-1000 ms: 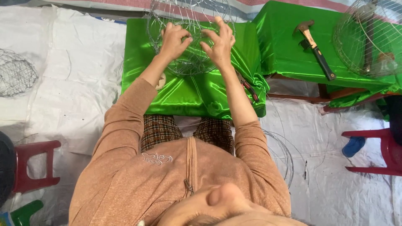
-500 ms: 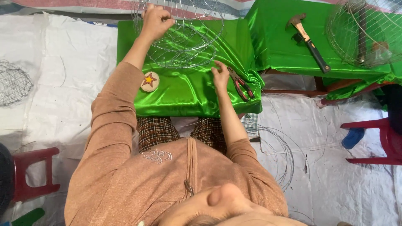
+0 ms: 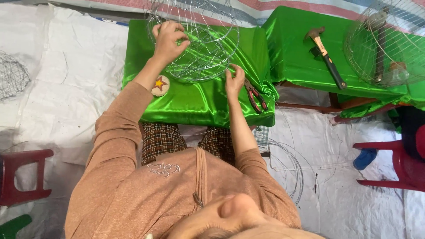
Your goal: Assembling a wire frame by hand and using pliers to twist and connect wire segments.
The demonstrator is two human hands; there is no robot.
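Wire basket frame [image 3: 199, 44]: silver wire, rounded and open-meshed, standing on the green satin tabletop [image 3: 195, 99] in front of the seated person.
Left hand [image 3: 168, 40]: fingers curled shut on wires at the frame's upper left side, arm stretched forward over the cloth.
Right hand [image 3: 233, 82]: fingers pinched on the frame's lower rim at its right edge, palm resting against the cloth.
Pliers [image 3: 256, 95]: red-handled, lying flat on the cloth just beside the right hand, apart from the frame.
Round patch [image 3: 160, 85]: pale disc with a red and yellow star, on the cloth under the left forearm.
Second tabletop [image 3: 301, 57]: same green cloth, to the right, butting against the first.
Hammer [image 3: 326, 57]: wooden and black handle, lying diagonally on the second tabletop.
Second wire basket [image 3: 385, 44]: finished-looking, at the far right.
Wire hoops [image 3: 287, 166]: loose on the white floor sheet near the right elbow.
Red plastic stools [image 3: 394, 166]: on the floor at either side.
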